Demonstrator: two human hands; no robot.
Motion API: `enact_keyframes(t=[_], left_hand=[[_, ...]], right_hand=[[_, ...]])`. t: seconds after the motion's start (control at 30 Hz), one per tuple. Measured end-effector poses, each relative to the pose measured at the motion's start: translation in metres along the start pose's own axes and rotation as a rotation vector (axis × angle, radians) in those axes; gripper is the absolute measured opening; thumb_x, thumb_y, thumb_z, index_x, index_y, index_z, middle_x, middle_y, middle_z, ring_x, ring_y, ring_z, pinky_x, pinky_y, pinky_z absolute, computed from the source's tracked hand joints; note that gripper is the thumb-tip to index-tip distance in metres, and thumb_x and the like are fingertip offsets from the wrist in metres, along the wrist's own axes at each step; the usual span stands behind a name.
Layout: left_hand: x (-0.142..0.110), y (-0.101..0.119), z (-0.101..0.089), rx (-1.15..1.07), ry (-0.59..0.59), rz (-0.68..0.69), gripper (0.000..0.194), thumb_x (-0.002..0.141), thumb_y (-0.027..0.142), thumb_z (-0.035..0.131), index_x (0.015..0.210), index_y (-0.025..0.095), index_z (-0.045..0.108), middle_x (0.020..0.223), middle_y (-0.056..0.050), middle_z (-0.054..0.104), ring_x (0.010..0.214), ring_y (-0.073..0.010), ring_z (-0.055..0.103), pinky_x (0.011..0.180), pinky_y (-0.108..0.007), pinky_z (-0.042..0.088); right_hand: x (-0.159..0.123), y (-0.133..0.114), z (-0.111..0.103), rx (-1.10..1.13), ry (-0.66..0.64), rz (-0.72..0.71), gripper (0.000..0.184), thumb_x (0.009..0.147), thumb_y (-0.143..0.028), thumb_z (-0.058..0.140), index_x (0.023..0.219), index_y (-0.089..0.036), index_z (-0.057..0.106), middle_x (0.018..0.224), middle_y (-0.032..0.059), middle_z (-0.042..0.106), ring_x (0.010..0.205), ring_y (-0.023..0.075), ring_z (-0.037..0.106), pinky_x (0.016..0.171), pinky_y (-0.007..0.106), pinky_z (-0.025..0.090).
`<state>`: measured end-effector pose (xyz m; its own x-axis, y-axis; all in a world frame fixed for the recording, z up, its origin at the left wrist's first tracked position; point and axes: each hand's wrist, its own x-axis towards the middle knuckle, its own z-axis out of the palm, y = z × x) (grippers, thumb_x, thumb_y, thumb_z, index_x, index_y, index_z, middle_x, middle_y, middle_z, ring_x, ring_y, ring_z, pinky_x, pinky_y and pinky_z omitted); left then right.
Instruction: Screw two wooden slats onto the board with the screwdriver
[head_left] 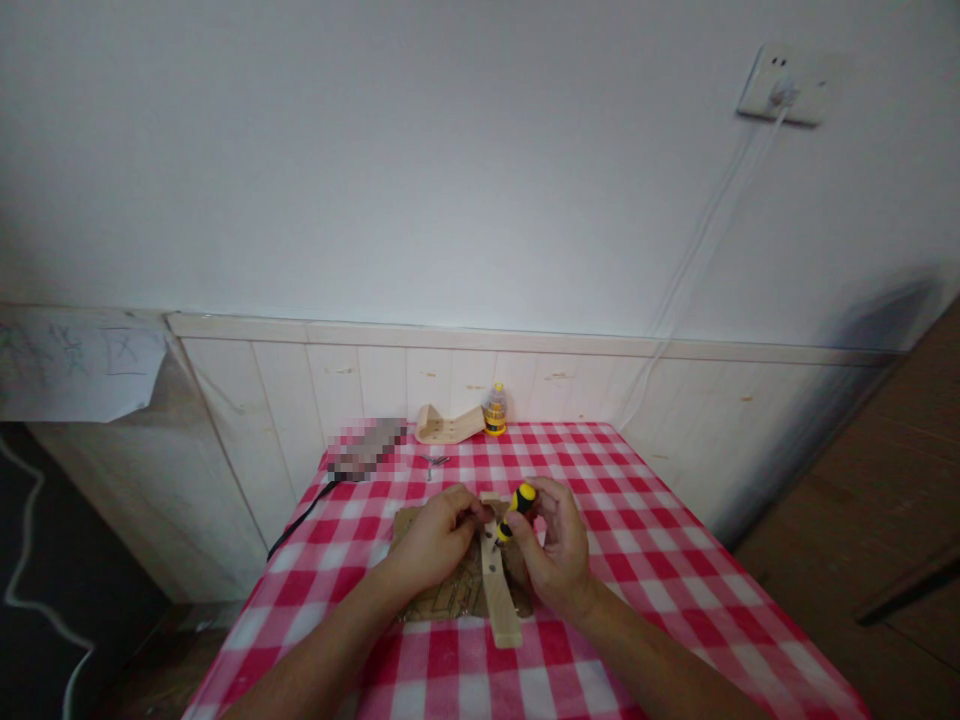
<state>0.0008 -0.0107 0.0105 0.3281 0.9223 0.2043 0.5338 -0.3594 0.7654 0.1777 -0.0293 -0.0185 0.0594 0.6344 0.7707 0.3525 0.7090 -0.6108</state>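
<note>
A yellow and black screwdriver (519,508) is in the fingers of my right hand (556,545), slanting down to the left. Its lower end is at a pale wooden piece (501,605) with dark holes or screw heads along it. My left hand (444,530) has its fingers closed together at the upper part of that wooden piece; the exact grip is partly hidden. Under the wood lies a flat brown sheet (420,598) with dark lines, like cardboard or packaging.
Farther back on the red-checked tablecloth (600,600) are several screws (435,463), a bent wooden piece (450,428) and a small yellow-capped bottle-shaped container (496,412). A blurred-out flat object (369,450) with a black strap lies back left. The wall (450,200) stands behind the table.
</note>
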Motion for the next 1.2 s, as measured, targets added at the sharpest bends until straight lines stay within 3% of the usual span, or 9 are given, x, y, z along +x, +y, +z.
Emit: enact_keyframes(t=[0.13,0.33,0.53,0.77,1.2], left_hand=[[0.0,-0.001,0.001,-0.018,-0.009,0.008,0.019,0.084,0.011,0.053,0.084,0.02,0.07,0.091,-0.001,0.074,0.086,-0.0164,0.068,0.077,-0.025,0.05],[0.002,-0.005,0.003,-0.034,-0.017,0.04,0.016,0.086,0.014,0.053,0.083,0.02,0.068,0.089,-0.001,0.074,0.085,-0.016,0.068,0.077,-0.025,0.05],[0.001,-0.002,0.002,-0.005,-0.034,0.02,0.013,0.084,0.018,0.057,0.083,0.02,0.07,0.087,-0.001,0.074,0.08,-0.0164,0.068,0.071,-0.024,0.049],[0.0,0.004,-0.001,0.045,-0.042,-0.009,0.02,0.082,0.013,0.057,0.086,0.021,0.074,0.092,-0.002,0.076,0.087,-0.0174,0.069,0.078,-0.025,0.05],[0.0,0.003,-0.001,0.087,-0.039,-0.007,0.024,0.083,0.011,0.054,0.088,0.021,0.075,0.094,-0.003,0.076,0.089,-0.0187,0.069,0.079,-0.026,0.05]], right_hand=[[0.005,0.0,0.001,0.022,0.061,0.024,0.031,0.094,-0.022,0.059,0.124,-0.024,0.053,0.098,0.0055,0.064,0.084,0.0185,0.066,0.072,0.03,0.057],[0.003,-0.002,-0.001,0.049,-0.03,0.024,0.032,0.096,-0.024,0.056,0.128,-0.025,0.052,0.091,0.0037,0.063,0.076,0.0175,0.064,0.067,0.029,0.055],[-0.001,-0.001,-0.004,0.03,-0.111,0.024,0.036,0.098,-0.024,0.052,0.134,-0.025,0.052,0.101,0.0073,0.068,0.084,0.0195,0.067,0.073,0.032,0.057],[-0.001,0.004,-0.001,-0.02,-0.046,0.054,0.037,0.1,-0.025,0.049,0.137,-0.024,0.05,0.108,0.0097,0.07,0.091,0.0214,0.071,0.078,0.035,0.06],[0.002,0.009,0.002,-0.088,-0.114,0.03,0.04,0.099,-0.021,0.049,0.139,-0.025,0.053,0.115,0.0107,0.071,0.099,0.0233,0.071,0.083,0.037,0.06]])
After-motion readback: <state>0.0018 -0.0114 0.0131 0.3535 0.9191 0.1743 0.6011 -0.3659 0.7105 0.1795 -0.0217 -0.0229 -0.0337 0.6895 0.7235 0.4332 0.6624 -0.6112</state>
